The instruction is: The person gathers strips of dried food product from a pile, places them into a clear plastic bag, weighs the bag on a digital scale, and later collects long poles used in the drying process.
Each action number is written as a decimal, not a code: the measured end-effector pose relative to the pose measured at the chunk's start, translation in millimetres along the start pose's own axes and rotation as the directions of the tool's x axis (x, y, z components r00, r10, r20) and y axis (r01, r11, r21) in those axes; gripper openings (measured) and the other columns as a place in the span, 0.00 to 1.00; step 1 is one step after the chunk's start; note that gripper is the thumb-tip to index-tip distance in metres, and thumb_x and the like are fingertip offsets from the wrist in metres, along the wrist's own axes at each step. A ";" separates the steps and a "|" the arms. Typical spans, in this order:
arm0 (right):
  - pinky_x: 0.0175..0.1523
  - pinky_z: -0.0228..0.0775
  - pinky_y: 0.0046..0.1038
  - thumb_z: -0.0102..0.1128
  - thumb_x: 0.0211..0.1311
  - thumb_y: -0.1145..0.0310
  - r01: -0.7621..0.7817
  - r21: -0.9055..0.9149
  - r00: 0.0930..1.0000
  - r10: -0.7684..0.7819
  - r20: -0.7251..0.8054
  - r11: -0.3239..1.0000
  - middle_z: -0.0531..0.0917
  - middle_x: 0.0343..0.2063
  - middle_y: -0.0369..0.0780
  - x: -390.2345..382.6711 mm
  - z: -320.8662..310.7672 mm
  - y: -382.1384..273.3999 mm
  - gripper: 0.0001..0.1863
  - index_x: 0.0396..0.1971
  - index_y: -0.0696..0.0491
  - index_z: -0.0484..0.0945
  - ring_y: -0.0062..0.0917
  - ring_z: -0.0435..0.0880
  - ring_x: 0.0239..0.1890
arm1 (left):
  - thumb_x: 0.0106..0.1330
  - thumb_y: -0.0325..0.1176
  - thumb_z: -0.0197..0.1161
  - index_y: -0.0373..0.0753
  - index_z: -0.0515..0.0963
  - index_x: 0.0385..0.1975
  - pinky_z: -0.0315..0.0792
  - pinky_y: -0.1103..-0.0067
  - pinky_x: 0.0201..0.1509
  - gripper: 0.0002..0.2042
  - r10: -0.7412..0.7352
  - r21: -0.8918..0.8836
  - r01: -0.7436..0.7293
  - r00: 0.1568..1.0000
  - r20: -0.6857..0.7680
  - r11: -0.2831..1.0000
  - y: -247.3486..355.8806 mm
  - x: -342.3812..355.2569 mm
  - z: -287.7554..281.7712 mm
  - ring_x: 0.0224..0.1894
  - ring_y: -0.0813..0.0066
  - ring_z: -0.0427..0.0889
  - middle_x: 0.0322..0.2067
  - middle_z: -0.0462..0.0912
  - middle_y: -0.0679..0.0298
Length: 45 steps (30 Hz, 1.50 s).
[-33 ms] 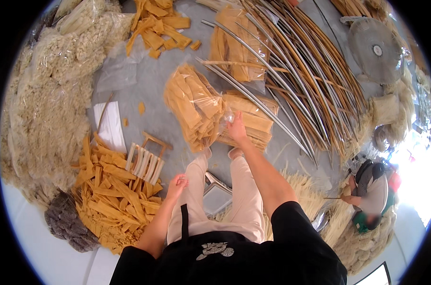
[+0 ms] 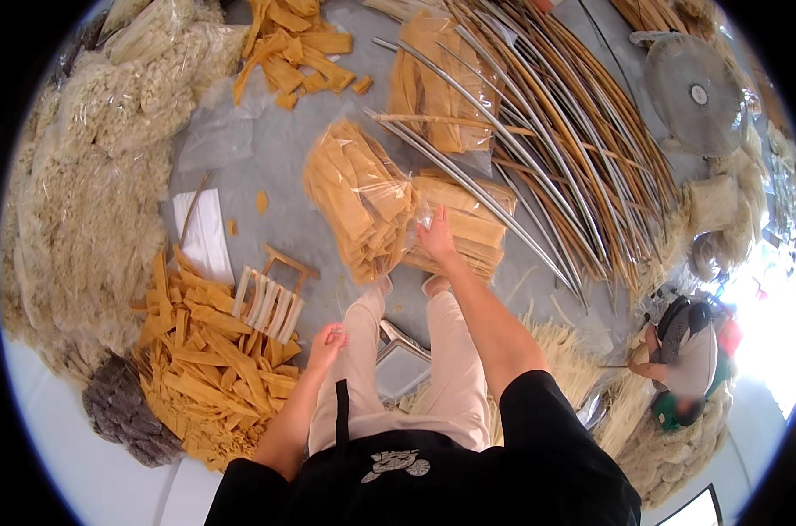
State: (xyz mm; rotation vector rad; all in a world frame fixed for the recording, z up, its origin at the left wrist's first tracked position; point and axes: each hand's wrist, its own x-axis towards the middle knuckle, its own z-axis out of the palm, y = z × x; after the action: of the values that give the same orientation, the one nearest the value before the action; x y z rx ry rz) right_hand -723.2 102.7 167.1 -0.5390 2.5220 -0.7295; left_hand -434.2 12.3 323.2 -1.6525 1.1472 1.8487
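Observation:
My right hand (image 2: 435, 237) reaches forward, its fingers closed on the gathered clear end of a plastic bag (image 2: 358, 197) packed with flat yellow-brown strips. This bag stands or leans just beyond my feet; its underside is hidden. Partly behind my right hand lies another bag of the same strips (image 2: 472, 219), stacked in rows. My left hand (image 2: 328, 344) hangs beside my left thigh, fingers loosely curled and somewhat apart, with nothing visible in them. Nearest to it is a small wooden slatted stool (image 2: 268, 302).
Loose yellow strips (image 2: 214, 359) are heaped at left, with more (image 2: 297, 53) at the far side. Long curved rods (image 2: 547, 131) spread across the right, touching a third bag (image 2: 437, 83). Pale fibre bundles (image 2: 91, 202) line the left. A round fan (image 2: 696, 92) and a person (image 2: 687, 355) are at right.

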 end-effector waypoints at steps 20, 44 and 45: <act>0.31 0.67 0.35 0.53 0.39 0.70 -0.067 0.586 0.690 -0.387 0.612 0.807 0.77 0.19 0.43 -179.0 62.2 -151.2 0.04 0.16 0.54 0.75 0.37 0.76 0.25 | 0.49 0.41 0.66 0.27 0.52 0.57 0.53 0.72 0.61 0.40 0.680 0.664 -0.327 0.627 -0.380 0.672 147.5 158.8 -53.9 0.59 0.57 0.57 0.56 0.59 0.46; 0.57 0.56 0.35 0.49 0.53 0.71 0.421 -0.057 0.885 -0.396 0.244 0.905 0.66 0.49 0.53 78.3 126.7 9.3 0.22 0.48 0.65 0.63 0.41 0.62 0.54 | 0.44 0.42 0.67 0.38 0.38 0.62 0.39 0.63 0.65 0.50 0.275 0.854 -0.179 0.961 0.043 0.489 101.6 381.2 -40.3 0.66 0.57 0.36 0.64 0.37 0.54; 0.59 0.53 0.36 0.51 0.53 0.67 0.373 -0.106 0.898 -0.330 0.290 0.922 0.63 0.52 0.54 107.0 131.5 27.4 0.28 0.52 0.65 0.58 0.43 0.59 0.56 | 0.44 0.40 0.67 0.39 0.38 0.62 0.40 0.62 0.65 0.49 0.334 0.917 -0.077 0.940 -0.064 0.392 114.5 380.5 -13.5 0.66 0.57 0.38 0.63 0.39 0.53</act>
State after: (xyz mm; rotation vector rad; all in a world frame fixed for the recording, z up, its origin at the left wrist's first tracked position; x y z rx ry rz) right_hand -748.5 20.7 18.3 -1.0980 2.2626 -0.5340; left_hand -594.6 -147.4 -3.6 -1.0539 2.0511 0.7253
